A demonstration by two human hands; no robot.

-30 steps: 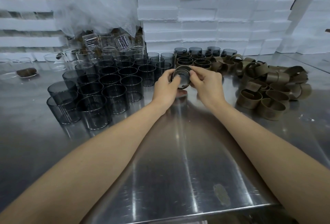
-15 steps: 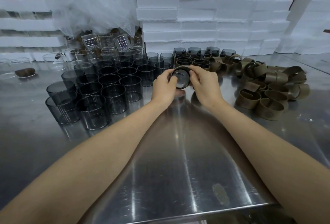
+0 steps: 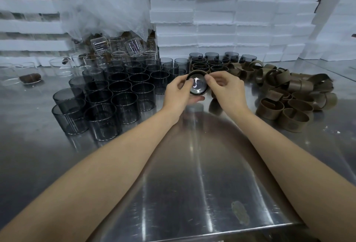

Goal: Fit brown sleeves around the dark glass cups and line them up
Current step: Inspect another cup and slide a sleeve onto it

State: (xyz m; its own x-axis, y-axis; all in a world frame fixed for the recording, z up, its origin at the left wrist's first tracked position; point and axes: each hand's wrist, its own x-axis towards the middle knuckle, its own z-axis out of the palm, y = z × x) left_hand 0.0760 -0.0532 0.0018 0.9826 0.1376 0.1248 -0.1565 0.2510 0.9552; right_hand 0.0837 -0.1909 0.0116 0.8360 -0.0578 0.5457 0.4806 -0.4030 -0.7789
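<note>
Where a streaked, shiny steel table meets a wall of stacked white foam blocks, cups and sleeves crowd the far half.

A crumpled translucent plastic sheet hangs at the back left. Below it, smooth straight-walled smoky dark glass cups stand upright in tight rows on the left. On the right lies a loose heap of matte brown curled-band sleeves. A few sleeved cups stand in rows at the back centre. Just in front of them the left hand and right hand, close together, grip the held cup from either side. It is dark glass ringed by a brown sleeve, raised above the table and tipped, with its glossy round end facing the camera and catching a white glint.
</note>
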